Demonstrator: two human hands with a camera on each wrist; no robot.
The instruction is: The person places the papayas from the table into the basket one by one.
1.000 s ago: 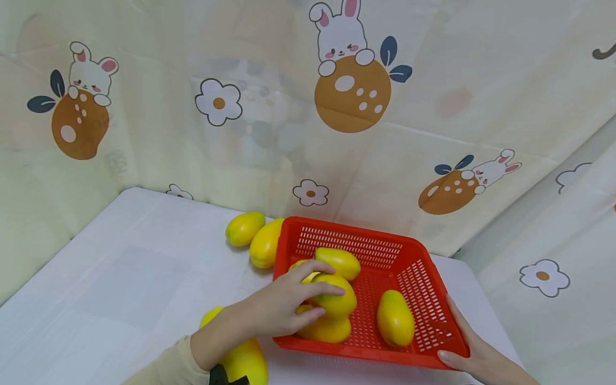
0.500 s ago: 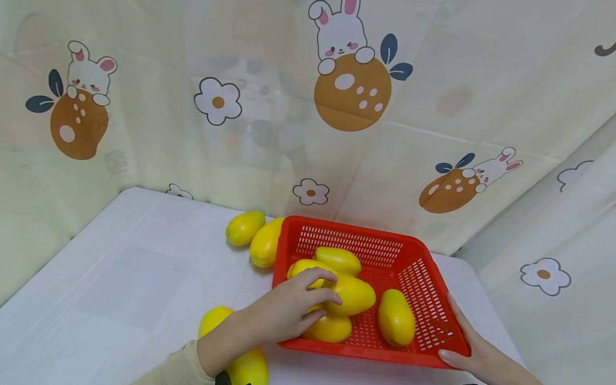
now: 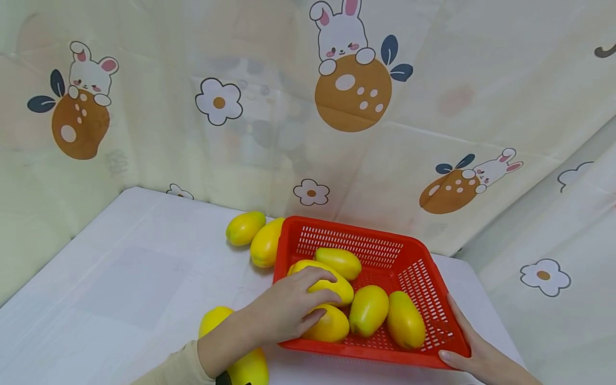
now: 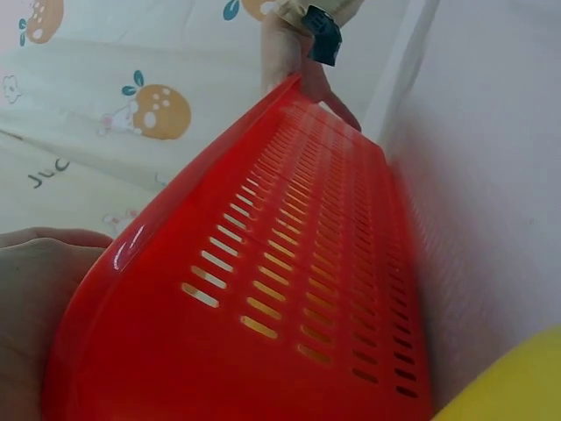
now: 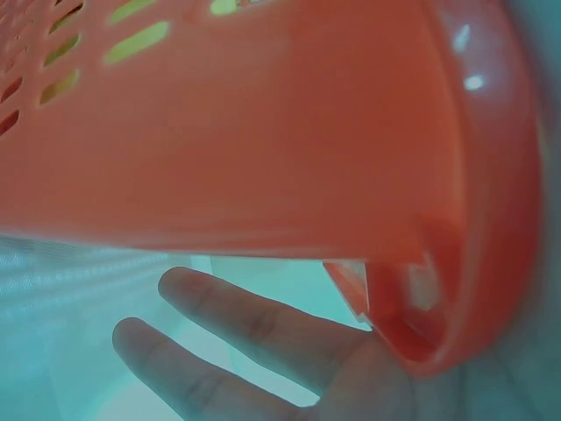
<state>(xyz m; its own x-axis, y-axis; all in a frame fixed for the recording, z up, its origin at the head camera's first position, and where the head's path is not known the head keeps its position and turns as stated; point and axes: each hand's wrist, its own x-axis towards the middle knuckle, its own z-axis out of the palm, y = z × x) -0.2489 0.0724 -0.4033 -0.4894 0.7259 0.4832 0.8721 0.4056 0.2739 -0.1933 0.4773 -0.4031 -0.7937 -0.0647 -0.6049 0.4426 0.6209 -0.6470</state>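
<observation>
A red plastic basket [image 3: 356,350] with slotted walls holds several yellow mangoes. My left hand [image 3: 293,307] reaches over its near left side, fingers loosely bent and no mango gripped. Just beside the fingertips lie one mango [image 3: 344,291] and, closer to me, another mango [image 3: 332,324]. A greenish-tipped mango [image 3: 369,311] rests against the right-hand mango [image 3: 406,321]. At the basket's right front corner, my right hand [image 3: 474,350] holds the rim, thumb on top. The right wrist view shows two of its fingers [image 5: 254,324] stretched out past the outer wall.
Two mangoes [image 3: 245,228] lie on the white table [image 3: 139,278] behind the basket's left side. More yellow fruit [image 3: 247,366] lies near my left forearm, partly hidden by it. A printed curtain [image 3: 269,149] hangs behind the table.
The mango under my left hand has come free and rolled right across the basket, against the right-hand mango, which shifted slightly right. My right hand stays on the rim.
</observation>
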